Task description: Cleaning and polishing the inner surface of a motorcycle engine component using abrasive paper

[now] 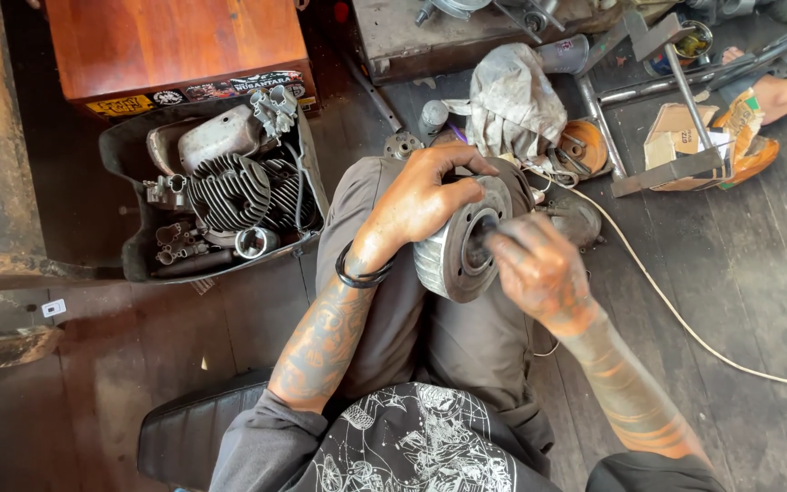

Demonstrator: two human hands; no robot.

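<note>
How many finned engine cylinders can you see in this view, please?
2: one finned cylinder held on the lap by the left hand, right hand at its bore; another in the black tub. More may be hidden.

black printed shirt (412, 446) | grey trousers (448, 337) | black wristbands (362, 273) | tattooed forearms

Tattooed forearms converge over the lap: left hand (421, 200) curled in a grip, right hand (539, 269) fingers bunched.
</note>
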